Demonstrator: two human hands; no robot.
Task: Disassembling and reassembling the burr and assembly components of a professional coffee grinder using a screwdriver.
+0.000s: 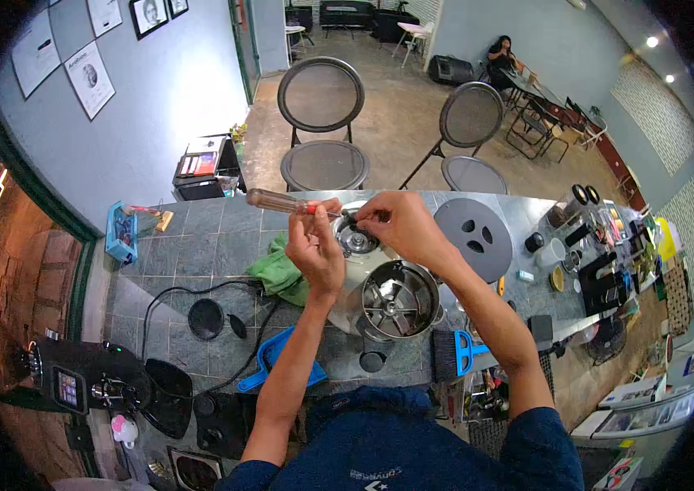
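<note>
My left hand [318,252] is closed round a screwdriver [275,200] with a brownish see-through handle and a red collar, held nearly level and pointing right. Close to its tip, my right hand [408,227] pinches at something small and dark that I cannot make out. Both hands are above a round metal part [357,241] with a raised hub. Nearer to me stands an open steel drum [425,315] with a spoked rotor inside. A green cloth [279,272] lies crumpled left of it. To the right rests a grey disc [478,258] with three oval holes.
On the tiled counter, a black cable [199,289] curves near a small round black lid [205,318]. A blue dustpan [314,374] and a brush [451,360] lie close to me. A coffee grinder [68,368] stands left. Chairs [321,94] stand beyond; a person [501,59] sits far off.
</note>
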